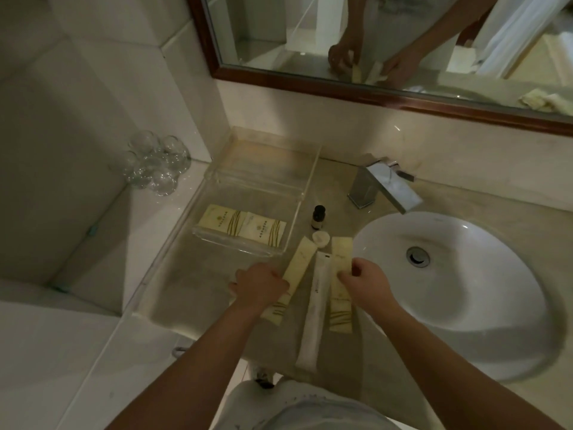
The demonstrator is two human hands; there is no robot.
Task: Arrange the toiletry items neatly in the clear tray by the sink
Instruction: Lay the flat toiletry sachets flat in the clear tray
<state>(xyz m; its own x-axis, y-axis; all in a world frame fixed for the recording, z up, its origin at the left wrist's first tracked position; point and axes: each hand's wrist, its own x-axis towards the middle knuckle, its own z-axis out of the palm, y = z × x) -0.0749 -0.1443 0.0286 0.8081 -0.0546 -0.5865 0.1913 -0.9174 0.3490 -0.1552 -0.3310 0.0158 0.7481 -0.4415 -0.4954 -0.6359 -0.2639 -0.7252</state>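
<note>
The clear tray [297, 193] sits on the counter left of the sink, with two cream packets [242, 224] side by side in its near end. In front of the tray, my left hand [260, 287] grips a long cream packet [299, 266] that points toward the tray. My right hand [364, 282] pinches a second long cream packet [341, 308] lying on the counter. A white wrapped stick [314, 311] lies between them. Beside the tray's right wall stand a small dark bottle [318, 217] and a round white soap [321, 238].
The white basin [465, 293] fills the right side, with a chrome faucet [383, 187] behind it. Several upturned glasses [155, 164] cluster at the back left corner. A wood-framed mirror [372, 94] hangs above. The counter edge drops off just below my forearms.
</note>
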